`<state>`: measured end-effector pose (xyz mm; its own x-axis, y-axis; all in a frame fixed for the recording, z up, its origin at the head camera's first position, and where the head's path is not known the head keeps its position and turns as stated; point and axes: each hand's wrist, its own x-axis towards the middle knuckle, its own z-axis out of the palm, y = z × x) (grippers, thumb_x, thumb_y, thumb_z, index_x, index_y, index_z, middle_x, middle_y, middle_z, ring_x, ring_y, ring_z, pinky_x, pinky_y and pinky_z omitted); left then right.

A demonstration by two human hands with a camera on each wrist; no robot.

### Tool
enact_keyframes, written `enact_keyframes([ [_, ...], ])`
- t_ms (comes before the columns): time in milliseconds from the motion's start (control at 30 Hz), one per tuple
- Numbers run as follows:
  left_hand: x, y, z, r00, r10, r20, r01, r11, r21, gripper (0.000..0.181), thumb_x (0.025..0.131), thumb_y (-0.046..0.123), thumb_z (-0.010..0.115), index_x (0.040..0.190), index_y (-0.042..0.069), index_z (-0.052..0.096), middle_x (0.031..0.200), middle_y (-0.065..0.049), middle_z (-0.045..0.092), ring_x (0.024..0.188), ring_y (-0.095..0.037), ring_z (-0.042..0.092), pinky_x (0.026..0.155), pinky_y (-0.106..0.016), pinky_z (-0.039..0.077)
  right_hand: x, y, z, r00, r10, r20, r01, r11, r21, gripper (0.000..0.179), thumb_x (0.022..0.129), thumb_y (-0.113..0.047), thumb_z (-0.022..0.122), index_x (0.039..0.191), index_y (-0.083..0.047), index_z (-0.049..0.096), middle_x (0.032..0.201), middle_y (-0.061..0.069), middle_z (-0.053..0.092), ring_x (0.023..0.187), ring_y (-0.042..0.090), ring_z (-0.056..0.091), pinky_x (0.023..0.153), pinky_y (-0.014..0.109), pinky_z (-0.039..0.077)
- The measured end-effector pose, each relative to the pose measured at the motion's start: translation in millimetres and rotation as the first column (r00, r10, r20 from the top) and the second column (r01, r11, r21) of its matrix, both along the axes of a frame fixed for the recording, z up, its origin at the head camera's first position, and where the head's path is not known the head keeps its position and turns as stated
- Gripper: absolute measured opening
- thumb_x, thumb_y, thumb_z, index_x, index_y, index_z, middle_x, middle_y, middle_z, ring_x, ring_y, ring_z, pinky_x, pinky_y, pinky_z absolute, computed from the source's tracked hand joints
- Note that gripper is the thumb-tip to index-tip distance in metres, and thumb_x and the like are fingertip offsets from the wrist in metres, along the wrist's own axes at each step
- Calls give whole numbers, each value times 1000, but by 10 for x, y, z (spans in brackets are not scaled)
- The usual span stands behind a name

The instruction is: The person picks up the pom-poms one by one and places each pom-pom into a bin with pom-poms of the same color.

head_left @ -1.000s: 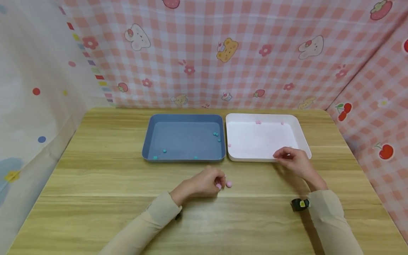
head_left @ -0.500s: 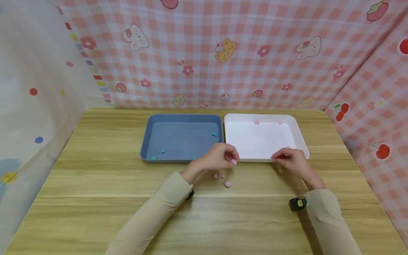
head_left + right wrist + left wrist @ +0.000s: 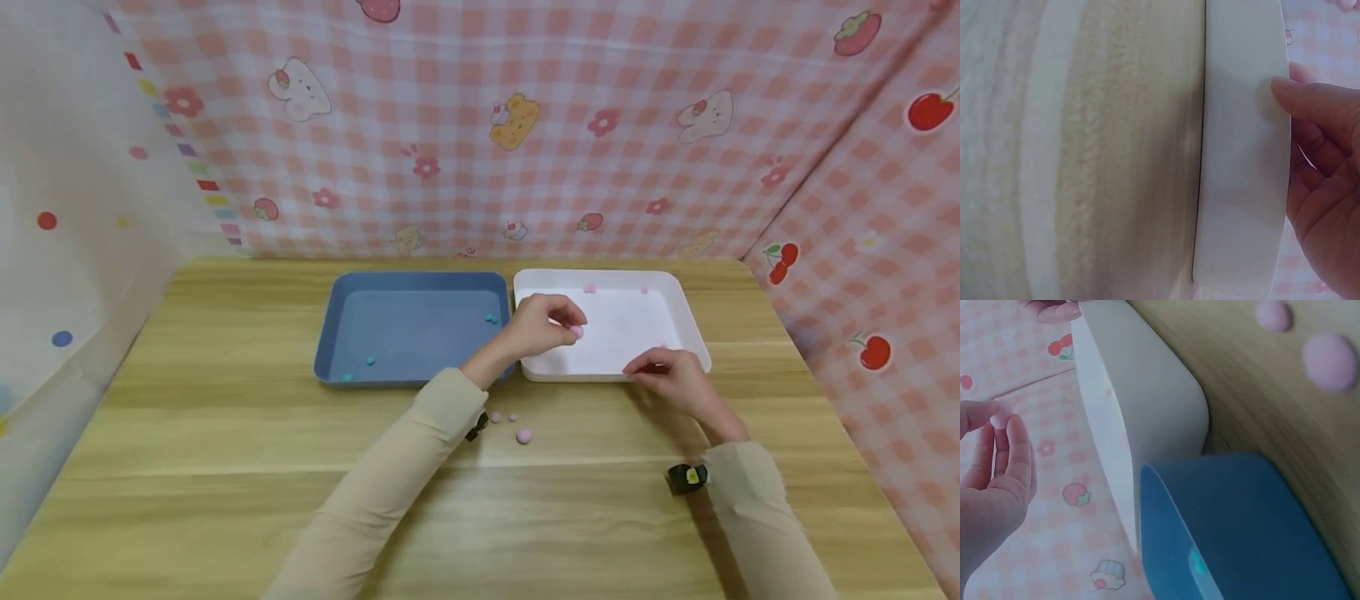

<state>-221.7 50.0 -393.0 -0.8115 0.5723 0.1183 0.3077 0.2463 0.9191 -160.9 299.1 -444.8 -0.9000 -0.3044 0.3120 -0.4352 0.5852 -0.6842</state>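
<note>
My left hand is over the left part of the white tray, pinching a small pink ball between thumb and fingertips. The left wrist view shows the same pink ball at the fingertips. My right hand grips the tray's near rim toward its right end. In the right wrist view the thumb lies against the outer wall, with the fingers on the inner side. Several small pink balls lie inside the white tray.
A blue-grey tray with several teal balls stands left of the white one. On the wooden table in front lie three loose pink balls, the biggest one nearest me. A checked cloth hangs behind the table.
My left hand has picked up a pink ball from the table and carried it up and right over the white tray. My right hand has stayed on the rim. The head view has shifted slightly.
</note>
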Motion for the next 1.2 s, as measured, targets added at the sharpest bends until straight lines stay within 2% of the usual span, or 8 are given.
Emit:
enact_keyframes([
  [100, -44, 66, -3, 999, 42, 31, -42, 999, 13, 14, 83, 0, 67, 96, -5, 67, 86, -11, 66, 78, -13, 58, 64, -15, 45, 7, -36, 26, 1000, 3, -1, -3, 1000, 3, 16, 70, 16, 72, 78, 2, 70, 76, 12, 66, 74, 0, 56, 67, 6, 46],
  [333, -148, 247, -26, 985, 137, 102, -143, 988, 60, 14, 82, 2, 69, 95, -3, 68, 87, -10, 66, 72, -9, 55, 62, -14, 44, 113, -163, 221, 1000, -11, -29, 11, 1000, 25, 16, 68, 22, 69, 75, 9, 68, 73, 19, 64, 70, 7, 58, 64, 10, 48],
  [467, -180, 324, -30, 974, 198, 110, -206, 976, 68, 19, 80, 0, 70, 98, -4, 68, 90, -13, 67, 74, -11, 58, 64, -13, 46, 79, -125, 157, 999, -16, -31, 17, 1000, 26, 16, 68, 21, 70, 75, 6, 69, 73, 17, 64, 70, 7, 58, 64, 9, 48],
  [600, -190, 351, -40, 967, 234, 102, -241, 968, 63, 20, 79, 0, 70, 99, -4, 68, 93, -15, 68, 77, -13, 60, 66, -13, 47, 18, -41, 37, 1000, -16, -9, 16, 1000, 16, 17, 69, 17, 72, 77, 3, 70, 74, 12, 65, 72, -1, 56, 65, 7, 47],
  [867, -137, 222, -97, 966, 227, 122, -236, 969, 70, 16, 81, 1, 69, 97, -3, 69, 89, -13, 67, 75, -11, 59, 63, -13, 46, -13, 4, -11, 1000, -2, -2, 2, 1000, 21, 17, 70, 16, 72, 77, 2, 70, 74, 12, 65, 72, -5, 54, 65, 7, 46],
  [1000, -57, 122, -96, 970, 211, 121, -219, 974, 60, 16, 82, 1, 69, 97, -5, 68, 87, -13, 67, 74, -11, 58, 62, -14, 44, -7, -4, 6, 1000, -2, -24, 2, 1000, 16, 17, 69, 16, 73, 76, 1, 70, 72, 9, 65, 71, -3, 55, 64, 7, 46],
  [1200, 102, -26, -119, 981, 147, 125, -154, 987, 47, 15, 82, -1, 68, 96, -6, 68, 86, -13, 67, 77, -11, 58, 63, -14, 43, 6, -16, 13, 1000, -3, -29, 4, 1000, 16, 17, 68, 16, 74, 75, 0, 70, 73, 9, 65, 70, -3, 55, 64, 7, 46],
])
